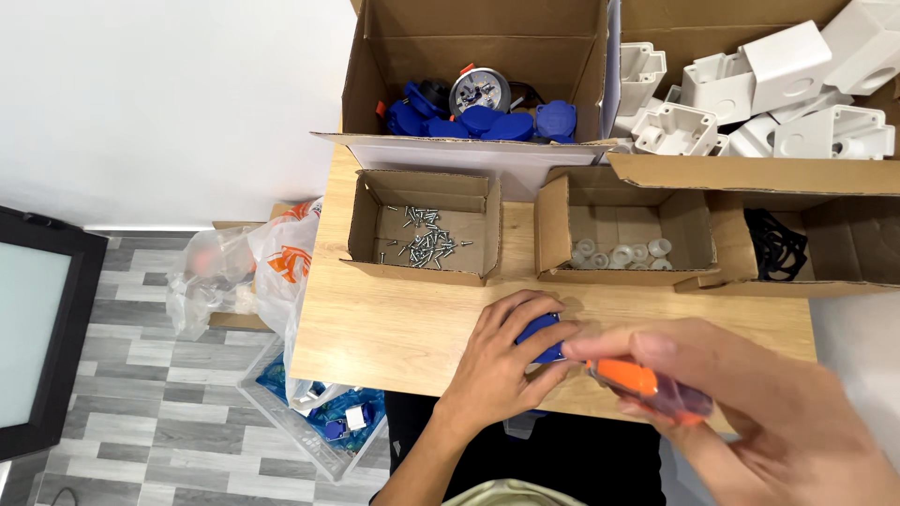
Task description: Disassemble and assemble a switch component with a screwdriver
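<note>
Fingers [525, 314] of left hand [502, 361] wrap blue part [542, 339] — right hand [750, 412] grips orange screwdriver [647, 386].

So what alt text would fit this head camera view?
A left hand holds a blue part on a wooden table while the right hand grips an orange-handled tool. Behind sit boxes of screws, white rings, blue parts and white housings.
</note>
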